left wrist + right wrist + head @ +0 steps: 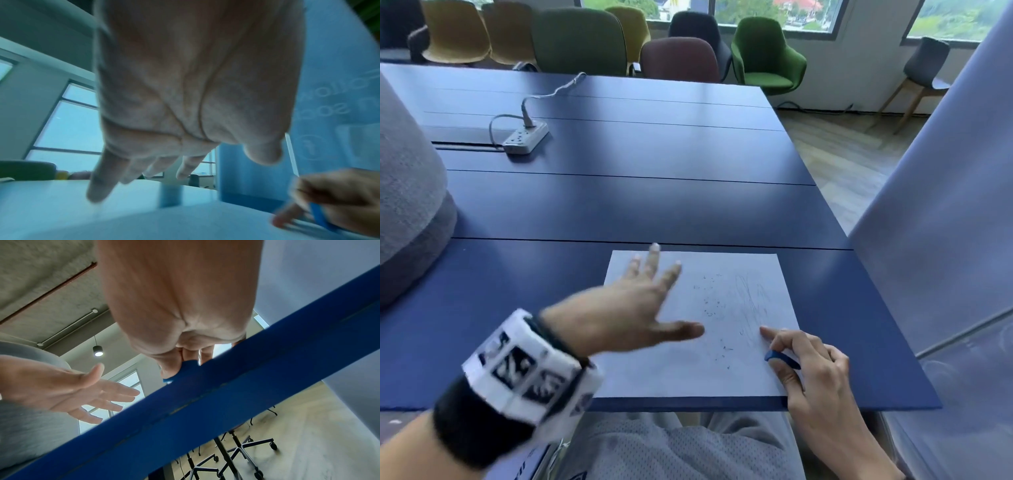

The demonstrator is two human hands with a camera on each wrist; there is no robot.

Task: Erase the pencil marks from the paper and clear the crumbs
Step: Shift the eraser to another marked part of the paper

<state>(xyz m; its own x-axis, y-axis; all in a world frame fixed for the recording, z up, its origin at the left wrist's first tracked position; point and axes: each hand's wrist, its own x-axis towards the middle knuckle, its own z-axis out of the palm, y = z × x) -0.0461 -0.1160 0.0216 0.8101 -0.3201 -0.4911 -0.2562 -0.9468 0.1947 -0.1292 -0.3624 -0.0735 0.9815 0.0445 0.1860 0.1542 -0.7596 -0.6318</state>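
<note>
My left hand [640, 308], fingers spread, sweeps crumbs [710, 303] off the paper [688, 373]; my right hand [813, 370] grips the eraser [779, 358]. Next, rub the remaining marks [751, 301].

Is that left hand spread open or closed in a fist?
Spread open: the left hand has straight, splayed fingers over the paper, holding nothing.

White paper [688, 370], blue eraser [780, 358], navy table [619, 192].
</note>
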